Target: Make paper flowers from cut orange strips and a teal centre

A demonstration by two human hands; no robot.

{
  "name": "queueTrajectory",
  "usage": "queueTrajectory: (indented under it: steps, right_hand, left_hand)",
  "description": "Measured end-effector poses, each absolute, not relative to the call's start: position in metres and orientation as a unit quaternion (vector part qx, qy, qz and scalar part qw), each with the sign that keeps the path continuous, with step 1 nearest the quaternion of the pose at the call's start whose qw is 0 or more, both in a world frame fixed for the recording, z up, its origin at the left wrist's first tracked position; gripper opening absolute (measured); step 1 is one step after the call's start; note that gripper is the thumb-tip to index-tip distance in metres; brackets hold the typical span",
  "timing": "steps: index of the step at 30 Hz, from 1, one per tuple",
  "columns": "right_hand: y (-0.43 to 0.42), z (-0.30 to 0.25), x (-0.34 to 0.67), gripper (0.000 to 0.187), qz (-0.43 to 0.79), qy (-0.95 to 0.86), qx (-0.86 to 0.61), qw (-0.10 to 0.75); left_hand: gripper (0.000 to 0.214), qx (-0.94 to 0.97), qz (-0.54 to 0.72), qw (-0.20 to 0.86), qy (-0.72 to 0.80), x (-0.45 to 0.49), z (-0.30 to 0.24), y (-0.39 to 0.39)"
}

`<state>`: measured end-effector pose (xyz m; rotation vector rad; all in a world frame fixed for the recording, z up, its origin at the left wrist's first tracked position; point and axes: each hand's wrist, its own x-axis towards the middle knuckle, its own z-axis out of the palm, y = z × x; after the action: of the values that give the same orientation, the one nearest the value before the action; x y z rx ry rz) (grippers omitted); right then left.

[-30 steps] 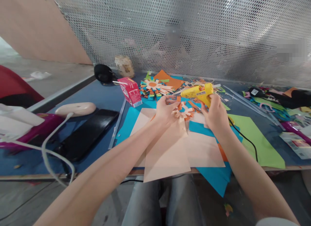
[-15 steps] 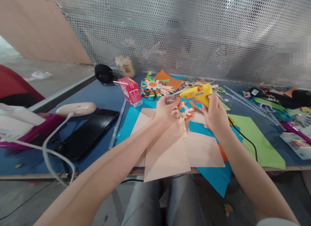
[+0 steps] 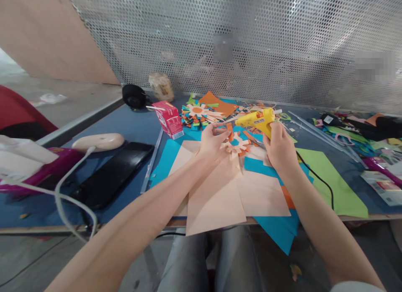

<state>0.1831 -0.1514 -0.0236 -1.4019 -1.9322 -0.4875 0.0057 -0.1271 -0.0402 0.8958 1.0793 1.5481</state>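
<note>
A yellow hot glue gun (image 3: 260,121) is gripped in my right hand (image 3: 280,147), its nozzle pointing left toward my other hand. My left hand (image 3: 214,142) has its fingers pinched at a small orange paper strip (image 3: 230,127), just left of the nozzle. Below the fingertips lies a paper ring with fringed edges (image 3: 240,146), pale peach over orange, with blue in its middle. Peach paper sheets (image 3: 216,200) lie under my left forearm. Behind my hands sits a layered paper flower (image 3: 199,110) with an orange centre.
A pink drink carton (image 3: 169,121) with a straw stands left of the flower. A black phone (image 3: 116,174), a white cable and a purple power strip (image 3: 59,164) lie at left. Green paper (image 3: 333,183) and the gun's black cord are at right. Perforated metal panel (image 3: 266,45) closes the back.
The glue gun and my right hand have shifted very slightly to the right. My left hand stays nearly in place, with the fringed ring below it.
</note>
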Motion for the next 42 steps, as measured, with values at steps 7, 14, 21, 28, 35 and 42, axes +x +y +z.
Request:
queueTrajectory:
  steps: [7,14,21,28,35,42]
  right_hand:
    - [-0.151,-0.021,0.185,0.025,-0.151,-0.72,-0.573,0.361]
    - [-0.145,-0.017,0.193,0.043,-0.094,-0.659,-0.571,0.481]
    - [-0.133,-0.016,0.211,0.041,-0.054,-0.609,-0.633,0.474]
    - [-0.125,-0.013,0.229,0.05,-0.019,-0.537,-0.722,0.435]
    - [-0.111,-0.026,0.275,0.07,0.012,-0.395,-0.87,0.295]
    - [-0.115,-0.031,0.235,0.03,-0.112,-0.623,-0.712,0.303]
  left_hand:
    - [0.028,0.379,0.639,0.521,0.42,0.004,-0.042,-0.127]
    - [0.031,0.381,0.618,0.508,0.464,0.002,-0.045,-0.124]
    - [0.031,0.414,0.59,0.5,0.481,0.003,-0.041,-0.131]
    - [0.038,0.47,0.582,0.468,0.47,0.0,-0.038,-0.133]
    - [0.037,0.548,0.578,0.379,0.471,-0.01,-0.043,-0.123]
    - [0.041,0.559,0.613,0.329,0.452,-0.027,-0.038,-0.115]
